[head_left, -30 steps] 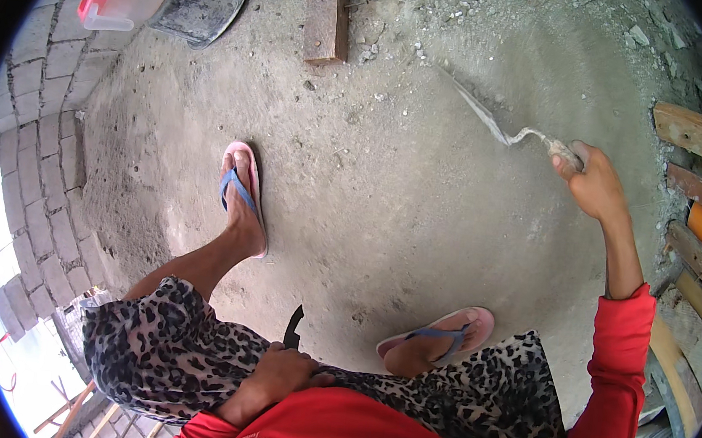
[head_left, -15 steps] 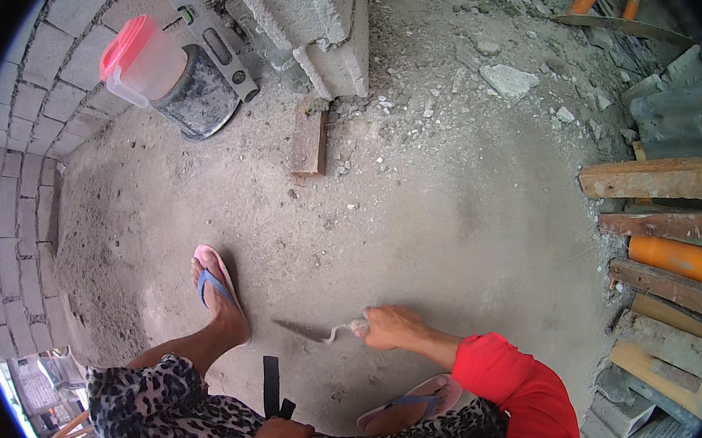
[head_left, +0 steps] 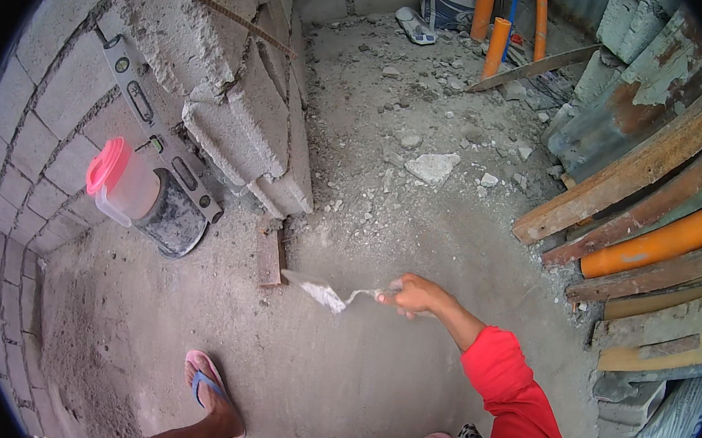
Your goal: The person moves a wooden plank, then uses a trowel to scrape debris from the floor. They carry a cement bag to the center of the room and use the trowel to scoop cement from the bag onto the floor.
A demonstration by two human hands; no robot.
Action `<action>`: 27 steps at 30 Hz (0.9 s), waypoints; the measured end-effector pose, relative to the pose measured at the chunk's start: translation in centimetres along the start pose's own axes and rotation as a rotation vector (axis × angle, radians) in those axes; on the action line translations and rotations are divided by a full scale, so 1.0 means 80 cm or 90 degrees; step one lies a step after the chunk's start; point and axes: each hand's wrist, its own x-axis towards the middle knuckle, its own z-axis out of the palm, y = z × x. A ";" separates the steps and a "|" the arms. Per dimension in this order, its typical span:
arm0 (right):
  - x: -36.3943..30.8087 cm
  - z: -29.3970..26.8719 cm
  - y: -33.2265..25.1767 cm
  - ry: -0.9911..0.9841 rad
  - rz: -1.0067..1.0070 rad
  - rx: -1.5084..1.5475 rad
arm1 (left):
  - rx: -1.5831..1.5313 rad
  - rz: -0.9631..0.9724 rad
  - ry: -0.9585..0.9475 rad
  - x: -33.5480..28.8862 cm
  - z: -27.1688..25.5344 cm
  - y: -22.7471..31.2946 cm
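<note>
My right hand [head_left: 418, 296] is closed around the handle of a trowel [head_left: 320, 292]. The pale, mortar-smeared blade points left, held over the grey floor [head_left: 353, 371]. Its tip comes close to the near end of a short wooden block [head_left: 270, 255], and I cannot tell whether the two touch. That block lies on the floor at the foot of a rough concrete block pillar [head_left: 245, 137]. My left hand is out of view.
Left of the pillar, a pink-lidded plastic pitcher [head_left: 124, 184] sits by a dark bucket [head_left: 173, 219], with a spirit level [head_left: 161, 129] leaning there. Rubble [head_left: 432, 168] is scattered ahead. Planks [head_left: 626, 174] and an orange pipe [head_left: 662, 236] are stacked right. My sandalled feet stand below.
My right hand has carried the trowel forward, up to the wooden block. The view has tilted up, showing more of the far rubble, and my left hand has left the picture.
</note>
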 end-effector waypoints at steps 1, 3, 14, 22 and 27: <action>-0.007 0.018 -0.003 -0.075 -0.024 -0.056 | 0.004 0.001 -0.001 0.000 -0.002 0.000; -0.018 0.041 -0.007 -0.160 -0.013 -0.172 | 0.011 -0.001 -0.006 -0.001 -0.002 0.000; 0.024 -0.110 0.087 0.542 0.115 -0.148 | 0.022 0.005 -0.037 -0.012 0.021 0.005; -0.025 0.006 -0.042 0.057 -0.089 -0.076 | -0.052 0.008 -0.021 -0.026 0.045 0.001; -0.001 0.059 -0.110 0.036 -0.072 0.112 | -0.074 0.005 -0.021 -0.028 0.043 -0.002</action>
